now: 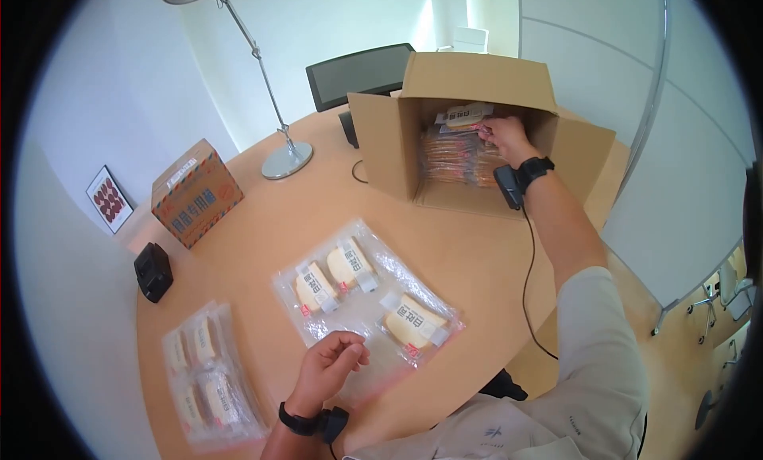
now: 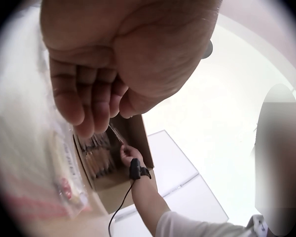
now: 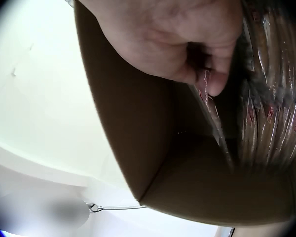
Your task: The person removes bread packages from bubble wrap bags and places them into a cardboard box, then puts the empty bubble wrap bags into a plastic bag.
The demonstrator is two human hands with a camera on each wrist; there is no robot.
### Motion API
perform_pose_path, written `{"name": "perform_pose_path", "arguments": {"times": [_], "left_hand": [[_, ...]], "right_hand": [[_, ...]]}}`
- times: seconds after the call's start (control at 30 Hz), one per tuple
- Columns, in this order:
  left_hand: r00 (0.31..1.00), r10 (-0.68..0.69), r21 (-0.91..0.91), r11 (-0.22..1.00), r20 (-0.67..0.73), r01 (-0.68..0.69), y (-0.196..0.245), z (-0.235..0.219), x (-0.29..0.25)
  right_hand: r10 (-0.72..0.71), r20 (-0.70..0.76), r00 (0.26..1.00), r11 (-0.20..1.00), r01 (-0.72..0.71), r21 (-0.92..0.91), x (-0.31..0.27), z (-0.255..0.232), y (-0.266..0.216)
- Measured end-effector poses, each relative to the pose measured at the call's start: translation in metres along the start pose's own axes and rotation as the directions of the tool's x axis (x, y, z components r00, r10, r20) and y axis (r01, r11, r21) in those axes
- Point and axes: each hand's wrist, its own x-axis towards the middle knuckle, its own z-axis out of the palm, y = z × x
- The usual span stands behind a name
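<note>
My right hand is inside the open cardboard box, pinching the edge of a wrapped bread slice between thumb and fingers. In the right wrist view this thin packet hangs apart from the rows of packed slices in the box. Over the near edge of a clear plastic bag hovers my left hand, fingers loosely curled and holding nothing. On that bag lie wrapped bread slices: two towards the back and one at the right.
Another clear bag with several bread slices lies at the table's left. Behind stand a closed printed carton, a black device, a lamp and a monitor. A cable trails from my right wrist camera.
</note>
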Motion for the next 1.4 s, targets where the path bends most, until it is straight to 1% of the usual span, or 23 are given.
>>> {"name": "perform_pose_path", "arguments": {"times": [0.17, 0.2, 0.23, 0.27, 0.33, 0.37, 0.43, 0.6, 0.63, 0.67, 0.73, 0.77, 0.8, 0.83, 0.93, 0.97, 1.03, 1.07, 1.13, 1.2, 1.27, 1.33, 1.4], "left_hand": [[0.999, -0.027, 0.008, 1.0, -0.023, 0.027, -0.004, 0.001, 0.002], [0.999, -0.03, 0.01, 0.999, -0.024, 0.03, -0.004, -0.001, 0.003], [0.999, -0.037, 0.014, 0.999, -0.029, 0.038, -0.006, -0.001, 0.003], [0.998, -0.048, 0.016, 0.999, -0.034, 0.049, -0.007, -0.002, 0.004], [0.997, -0.067, 0.014, 0.998, -0.038, 0.067, -0.007, -0.002, 0.004], [0.997, -0.071, 0.018, 0.997, -0.043, 0.072, -0.007, -0.001, 0.005], [0.997, -0.073, 0.024, 0.997, -0.025, 0.073, -0.008, -0.002, 0.006], [0.995, -0.099, 0.108, 0.989, -0.034, 0.102, -0.005, 0.001, 0.004], [0.979, 0.163, 0.454, 0.868, 0.12, -0.2, 0.006, 0.002, 0.008], [0.88, 0.32, 0.674, 0.567, 0.351, -0.475, 0.011, 0.002, 0.009], [0.865, 0.357, 0.79, 0.383, 0.352, -0.479, 0.006, 0.016, 0.009], [0.88, 0.349, 0.818, 0.365, 0.321, -0.444, 0.003, 0.019, 0.007], [0.89, 0.346, 0.846, 0.338, 0.296, -0.413, 0.001, 0.02, 0.007], [0.896, 0.351, 0.844, 0.358, 0.274, -0.398, 0.0, 0.019, 0.009], [0.925, 0.243, 0.834, 0.411, 0.291, -0.37, -0.013, 0.006, 0.011], [0.911, 0.3, 0.832, 0.394, 0.284, -0.39, -0.011, 0.009, 0.012], [0.922, 0.266, 0.825, 0.424, 0.28, -0.373, -0.012, 0.008, 0.012], [0.932, 0.234, 0.816, 0.455, 0.277, -0.357, -0.012, 0.008, 0.012], [0.932, 0.281, 0.795, 0.497, 0.23, -0.347, -0.012, 0.008, 0.011], [0.928, 0.326, 0.772, 0.537, 0.181, -0.339, -0.007, 0.011, 0.011], [0.939, 0.34, 0.621, 0.749, -0.059, -0.232, -0.002, 0.018, 0.01], [0.921, 0.382, 0.628, 0.738, -0.083, -0.249, 0.002, 0.022, 0.009], [0.895, 0.436, 0.634, 0.72, -0.096, -0.283, 0.005, 0.021, 0.008]], "right_hand": [[0.034, -0.04, 0.999, 0.999, -0.035, -0.019, 0.041, 0.024, 0.03], [-0.041, -0.086, 0.995, 0.951, 0.012, -0.309, 0.048, 0.024, 0.033], [-0.123, -0.106, 0.987, 0.816, 0.04, -0.576, 0.047, 0.026, 0.032], [-0.115, -0.105, 0.988, 0.814, 0.033, -0.58, 0.045, 0.028, 0.035], [-0.455, 0.0, 0.891, 0.324, 0.165, -0.931, 0.036, 0.03, 0.038], [-0.45, 0.004, 0.893, 0.318, 0.164, -0.934, 0.032, 0.031, 0.036], [-0.226, 0.037, 0.973, 0.296, 0.105, -0.949, 0.024, 0.033, 0.028], [-0.262, 0.136, 0.956, 0.192, 0.19, -0.963, -0.005, 0.028, 0.018], [-0.309, 0.173, 0.935, 0.148, 0.227, -0.963, -0.013, 0.026, 0.019], [-0.446, 0.208, 0.87, 0.205, 0.326, -0.923, -0.028, 0.023, 0.022], [-0.537, 0.478, 0.695, 0.226, 0.664, -0.713, -0.052, 0.006, 0.029], [-0.388, 0.474, 0.791, 0.5, 0.612, -0.612, -0.091, 0.009, 0.025], [-0.245, 0.554, 0.795, 0.599, 0.574, -0.558, -0.127, 0.006, 0.025], [-0.122, 0.628, 0.768, 0.686, 0.523, -0.506, -0.159, 0.003, 0.022], [-0.054, 0.889, 0.455, 0.506, 0.78, -0.368, -0.253, -0.002, 0.003], [-0.015, 0.942, 0.336, 0.472, 0.833, -0.289, -0.273, -0.003, 0.0], [0.086, 0.982, 0.17, 0.63, 0.754, -0.186, -0.299, -0.004, -0.002], [0.083, 0.982, 0.172, 0.628, 0.755, -0.185, -0.312, -0.004, 0.0], [0.182, 0.982, 0.043, 0.673, 0.723, -0.156, -0.333, -0.003, 0.007], [0.12, 0.993, -0.005, 0.694, 0.716, -0.08, -0.352, 0.006, 0.019], [0.056, 0.997, -0.05, 0.715, 0.7, -0.005, -0.362, 0.022, 0.028], [-0.129, 0.992, 0.005, 0.565, 0.822, 0.069, -0.366, 0.04, 0.033], [-0.142, 0.987, 0.07, 0.472, 0.882, 0.006, -0.363, 0.049, 0.045]]}}
